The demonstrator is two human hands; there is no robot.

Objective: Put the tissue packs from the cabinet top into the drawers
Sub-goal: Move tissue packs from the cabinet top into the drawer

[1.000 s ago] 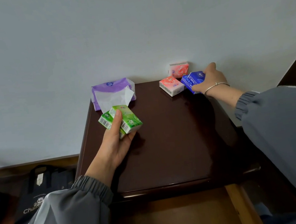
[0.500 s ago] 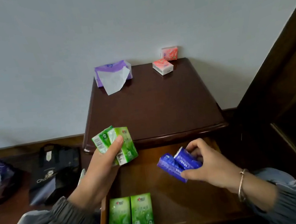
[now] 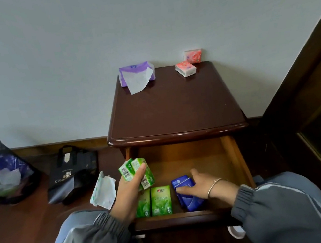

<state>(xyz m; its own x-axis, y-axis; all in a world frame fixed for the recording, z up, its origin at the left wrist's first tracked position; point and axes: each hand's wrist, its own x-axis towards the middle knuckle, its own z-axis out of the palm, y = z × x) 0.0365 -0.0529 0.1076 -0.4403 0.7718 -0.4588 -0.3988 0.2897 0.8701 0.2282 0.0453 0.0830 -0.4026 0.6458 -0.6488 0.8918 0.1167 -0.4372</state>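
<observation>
My left hand (image 3: 130, 188) grips two green tissue packs (image 3: 136, 170) above the left side of the open drawer (image 3: 229, 153). Two more green packs (image 3: 161, 200) lie flat on the drawer floor near its front. My right hand (image 3: 199, 185) rests on two blue packs (image 3: 187, 194) lying in the drawer beside the green ones, fingers still around them. On the dark cabinet top (image 3: 174, 107) remain two pink packs (image 3: 186, 68) at the back right, one leaning on the wall (image 3: 193, 56), and a purple pack (image 3: 136, 73) with a tissue sticking out at the back left.
On the floor to the left are a black shopping bag (image 3: 70, 174), a mesh waste bin (image 3: 0, 171) holding rubbish, and a crumpled wrapper (image 3: 103, 190). Dark wooden furniture (image 3: 316, 101) stands to the right of the cabinet.
My right hand brought the blue packs from the cabinet's back right down into the drawer. My left hand carried the green packs from the top to above the drawer. The view tilted downward.
</observation>
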